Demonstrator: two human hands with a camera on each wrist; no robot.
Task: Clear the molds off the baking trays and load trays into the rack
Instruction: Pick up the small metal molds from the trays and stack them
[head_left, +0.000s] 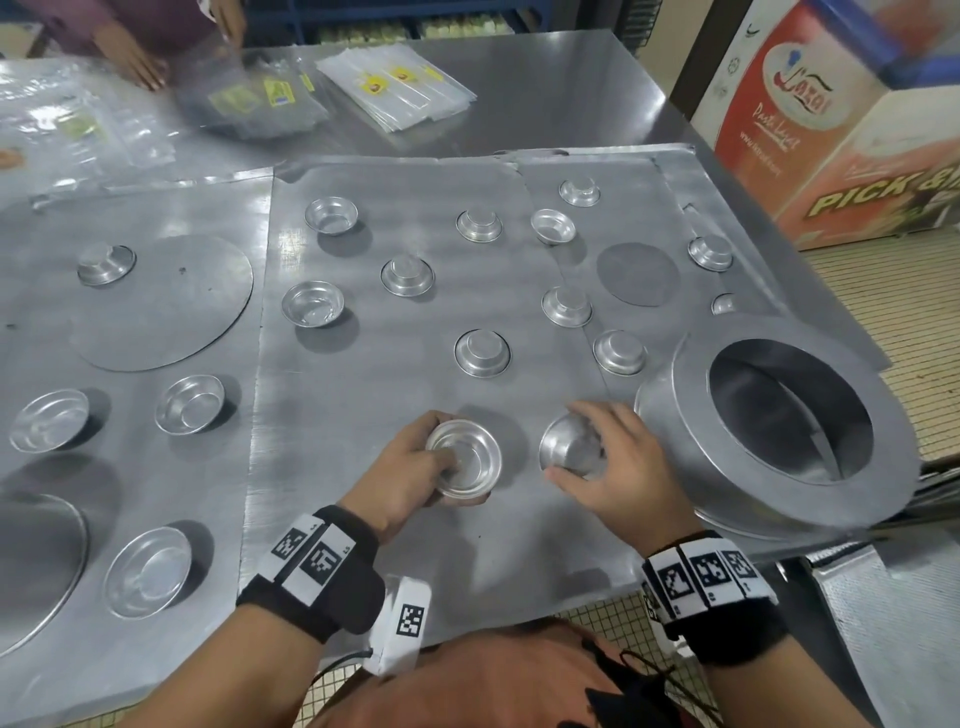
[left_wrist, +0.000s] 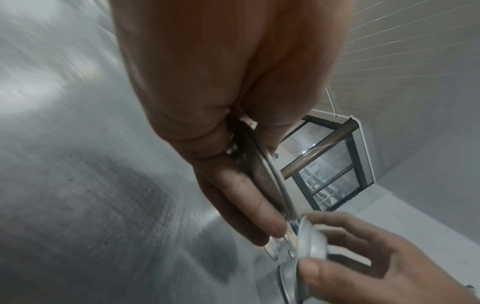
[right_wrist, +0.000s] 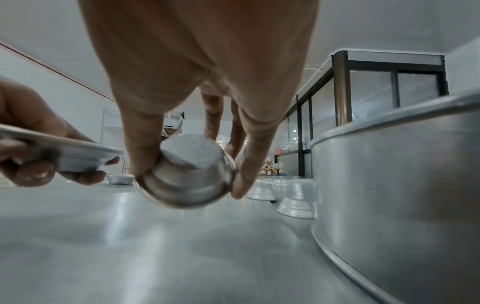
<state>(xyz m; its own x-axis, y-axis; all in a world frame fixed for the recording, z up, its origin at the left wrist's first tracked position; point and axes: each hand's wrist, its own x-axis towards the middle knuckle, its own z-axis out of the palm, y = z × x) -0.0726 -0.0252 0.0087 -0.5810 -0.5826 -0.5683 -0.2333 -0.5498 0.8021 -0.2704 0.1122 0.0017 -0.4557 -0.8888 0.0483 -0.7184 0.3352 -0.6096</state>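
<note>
The left hand (head_left: 410, 467) held a small mold (head_left: 464, 464) mouth up, thumb inside and fingers curled under its rim, just above the middle tray (head_left: 363, 519). The right hand (head_left: 618, 467) pinched a second mold (head_left: 569, 451) between thumb and fingers, tilted with its mouth toward the first; from the right wrist its flat base (right_wrist: 193, 151) faced the camera. The two molds were close but apart. More molds (head_left: 482, 353) lay scattered over the trays, some upside down, some upright. A large ring pan (head_left: 779, 410) sat at the right, near the right hand. Across the table (head_left: 571, 83) another person's hand (head_left: 140, 65) rested by plastic bags (head_left: 400, 88).
</note>
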